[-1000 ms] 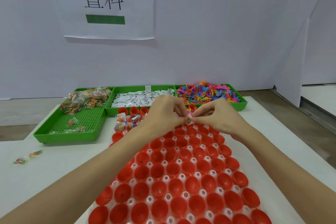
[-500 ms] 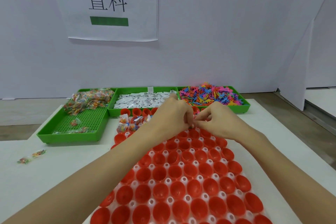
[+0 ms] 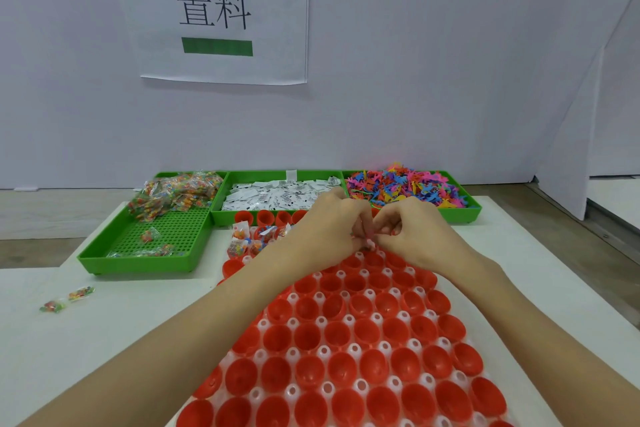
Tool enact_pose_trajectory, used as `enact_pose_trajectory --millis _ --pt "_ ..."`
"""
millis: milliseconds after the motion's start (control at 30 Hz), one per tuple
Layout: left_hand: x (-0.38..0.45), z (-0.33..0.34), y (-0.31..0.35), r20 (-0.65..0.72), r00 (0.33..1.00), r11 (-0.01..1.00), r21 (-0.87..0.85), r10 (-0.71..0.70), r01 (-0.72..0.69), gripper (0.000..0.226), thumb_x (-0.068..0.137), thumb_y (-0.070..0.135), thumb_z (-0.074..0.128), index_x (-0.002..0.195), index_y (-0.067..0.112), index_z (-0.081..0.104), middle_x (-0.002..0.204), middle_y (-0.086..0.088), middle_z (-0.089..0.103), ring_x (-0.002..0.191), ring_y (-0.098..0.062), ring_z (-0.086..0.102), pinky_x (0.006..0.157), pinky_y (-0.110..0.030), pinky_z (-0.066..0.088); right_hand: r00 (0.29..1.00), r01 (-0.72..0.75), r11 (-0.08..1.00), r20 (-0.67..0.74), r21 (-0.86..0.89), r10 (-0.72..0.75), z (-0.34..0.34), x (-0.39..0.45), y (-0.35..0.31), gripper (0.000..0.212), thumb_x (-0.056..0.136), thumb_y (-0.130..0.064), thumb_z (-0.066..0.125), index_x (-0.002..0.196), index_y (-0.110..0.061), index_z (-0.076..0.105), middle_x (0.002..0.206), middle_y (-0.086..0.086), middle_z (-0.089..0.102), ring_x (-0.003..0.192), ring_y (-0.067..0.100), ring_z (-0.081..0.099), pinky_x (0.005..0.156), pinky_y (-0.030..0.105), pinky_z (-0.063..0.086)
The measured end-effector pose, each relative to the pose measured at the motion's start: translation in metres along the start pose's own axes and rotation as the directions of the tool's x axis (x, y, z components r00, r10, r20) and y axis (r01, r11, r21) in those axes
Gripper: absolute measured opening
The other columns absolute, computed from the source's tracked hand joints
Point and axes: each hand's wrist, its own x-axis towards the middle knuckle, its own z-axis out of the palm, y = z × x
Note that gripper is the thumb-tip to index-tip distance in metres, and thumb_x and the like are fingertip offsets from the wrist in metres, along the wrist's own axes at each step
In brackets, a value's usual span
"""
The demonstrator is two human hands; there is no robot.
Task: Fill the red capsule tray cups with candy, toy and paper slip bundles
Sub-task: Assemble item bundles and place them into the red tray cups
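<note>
— Pinching a small bundle (image 3: 367,242) between them, the left hand (image 3: 329,225) and right hand (image 3: 412,230) meet fingertip to fingertip over the far end of the red capsule tray (image 3: 346,350). What exactly are they holding?

— Hard to tell: only a scrap of pink and pale wrapping shows between curled fingers. Both hands are closed round it, just above the far rows of cups.

— And the tray itself?

— It runs from the near edge of the white table (image 3: 86,340) toward the far side, its red cups bare along every near row. At its far left corner, a few filled cups (image 3: 254,239) hold clear packets of coloured candy with bits of toy showing.

— What lies beyond?

— Three green bins along the far edge. The left bin (image 3: 104,258) holds candy packets (image 3: 173,192) heaped at its far end, a few loose on its perforated floor. The middle bin (image 3: 218,217) holds white paper slips (image 3: 277,194). The right bin (image 3: 464,213) is piled with bright plastic toys (image 3: 405,184).

— Anything else?

— Two stray candy packets (image 3: 67,300) lie on the table well left of the tray. On the white wall behind hangs a paper sign (image 3: 221,17) with black characters above a green bar.
</note>
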Motion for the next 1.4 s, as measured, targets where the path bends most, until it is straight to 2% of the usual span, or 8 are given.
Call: enact_pose_trajectory --millis 167,500,667,833,967,1100,1267,1400 --pt "-0.003 0.008 0.001 -0.049 0.998 0.999 0.014 -0.04 0.04 0.023 0.082 0.015 0.077 0.102 0.019 0.067 0.084 0.008 0.076 0.099 -0.014 0.043 0.087 -0.029 0.022 1.0 -0.029 0.999 0.011 0.015 0.029 0.002 0.001 0.001 0.009 0.081 -0.009 0.079 0.084 -0.018 0.08 0.069 -0.007 0.068 0.06 -0.001 0.057 0.054 0.006 0.04" --pt "-0.006 0.003 0.009 -0.126 0.992 0.995 0.088 -0.027 0.038 0.03 0.08 0.022 0.082 0.105 0.019 0.067 0.097 0.009 0.055 0.098 -0.013 0.034 0.088 -0.03 0.026 1.0 0.025 0.998 -0.005 -0.05 -0.025 -0.006 -0.002 -0.002 0.012 0.089 -0.021 0.075 0.097 -0.026 0.083 0.085 -0.01 0.078 0.07 -0.003 0.063 0.06 0.001 0.04" --pt "-0.018 -0.015 0.009 -0.179 0.978 0.992 -0.094 -0.103 0.087 0.022 0.08 0.028 0.083 0.099 0.022 0.073 0.095 0.006 0.062 0.097 -0.015 0.048 0.092 -0.032 0.037 0.997 0.022 1.0 -0.068 0.004 -0.021 -0.016 -0.01 -0.006 0.01 0.091 -0.034 0.074 0.091 -0.03 0.083 0.076 -0.017 0.075 0.073 -0.005 0.066 0.057 0.003 0.042" --pt "-0.052 -0.044 -0.02 -0.253 0.926 0.952 -0.191 -0.282 0.238 0.003 0.088 0.019 0.076 0.089 0.021 0.073 0.088 0.008 0.068 0.083 -0.002 0.054 0.078 -0.025 0.041 0.996 0.014 0.98 -0.086 0.198 0.003 -0.027 -0.032 -0.013 0.015 0.089 -0.039 0.074 0.08 -0.031 0.082 0.071 -0.017 0.074 0.074 -0.001 0.068 0.065 0.011 0.051" --pt "-0.09 -0.064 -0.068 -0.352 0.82 0.879 -0.02 -0.452 0.476 0.012 0.095 0.021 0.069 0.104 0.015 0.071 0.102 0.001 0.065 0.102 -0.019 0.055 0.097 -0.039 0.044 0.999 -0.008 0.953 -0.038 0.303 0.02 -0.02 -0.052 -0.022 0.019 0.095 -0.035 0.069 0.082 -0.03 0.082 0.077 -0.011 0.076 0.078 0.005 0.07 0.075 0.025 0.057" --pt "-0.127 -0.089 -0.119 -0.215 0.699 0.626 0.323 -0.682 0.71 0.041 0.101 0.039 0.058 0.134 0.016 0.063 0.144 -0.014 0.054 0.136 -0.036 0.044 0.114 -0.045 0.035 0.993 -0.05 0.926 -0.077 0.374 0.084 -0.01 -0.063 -0.025 0.021 0.096 -0.033 0.067 0.081 -0.031 0.082 0.079 -0.01 0.076 0.083 0.005 0.07 0.076 0.031 0.055" --pt "-0.149 -0.101 -0.13 -0.181 0.686 0.661 0.185 -0.705 0.728 0.025 0.096 0.033 0.068 0.094 0.011 0.079 0.092 -0.013 0.073 0.082 -0.027 0.066 0.062 -0.03 0.041 0.983 -0.052 0.906 -0.138 0.42 0.12 0.002 -0.072 -0.022 0.022 0.096 -0.031 0.066 0.081 -0.034 0.081 0.074 -0.009 0.074 0.081 0.004 0.07 0.08 0.031 0.057" --pt "-0.147 -0.102 -0.125 -0.228 0.666 0.665 0.094 -0.71 0.741 0.015 0.086 0.021 0.08 0.073 0.013 0.081 0.059 0.003 0.068 0.048 -0.006 0.051 0.043 -0.016 0.032 0.967 -0.033 0.902 -0.213 0.43 0.137 0.001 -0.075 -0.013 0.025 0.096 -0.029 0.066 0.076 -0.035 0.08 0.075 -0.011 0.075 0.088 0.002 0.069 0.081 0.026 0.056"
